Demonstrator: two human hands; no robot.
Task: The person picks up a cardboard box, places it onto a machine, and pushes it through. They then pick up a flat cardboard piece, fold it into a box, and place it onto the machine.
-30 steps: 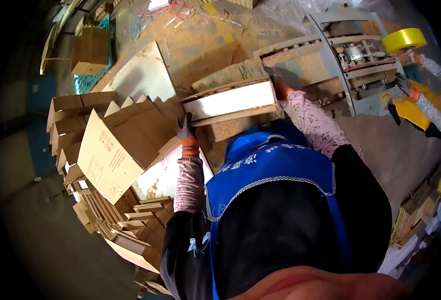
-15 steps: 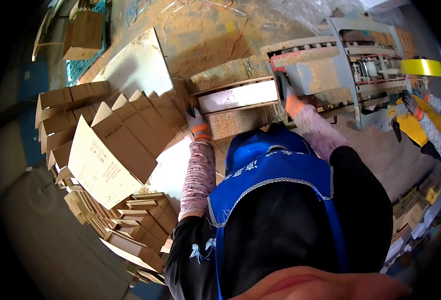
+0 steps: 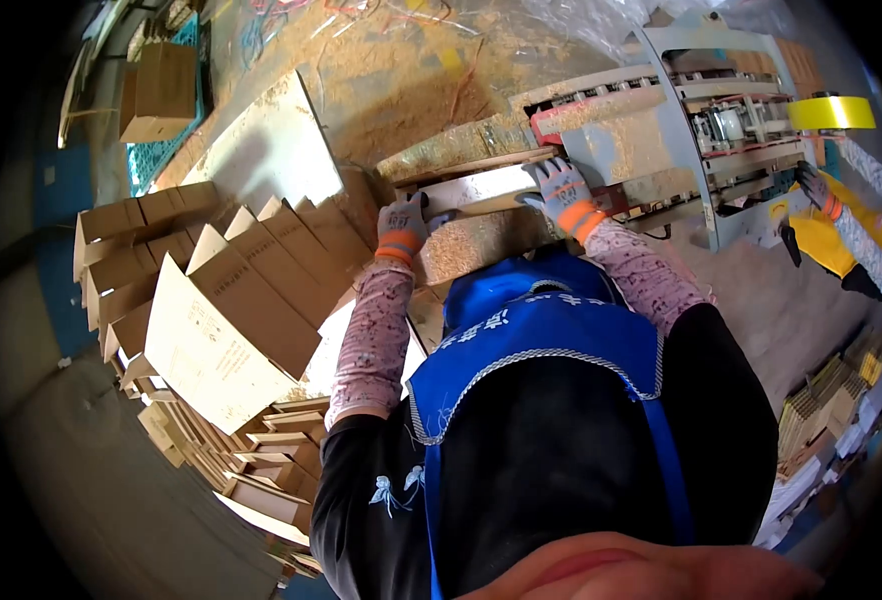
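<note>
A long white-topped piece (image 3: 481,188) lies inside an open carton in front of my body. My left hand (image 3: 403,224), in a grey and orange glove, grips the left end of this white piece, thumb over its edge. At the other end my right hand (image 3: 565,196), gloved alike, has its fingers on top and its thumb along the near side. The carton's near brown flap (image 3: 476,245) spreads out below the white piece, between my two forearms. Its far flap (image 3: 451,152) lies beyond the piece.
Folded cartons (image 3: 251,270) stand in rows at the left, beside a pale board (image 3: 261,150). A roller machine (image 3: 741,130) with yellow tape (image 3: 831,113) is at the right. Next to it a co-worker's gloved hand (image 3: 818,190) shows. Another carton (image 3: 159,92) sits at the upper left.
Both hands have moved from the carton's ends onto the ends of the white piece and gripped it. The piece now looks raised and slightly tilted, and the near flap sits farther out.
</note>
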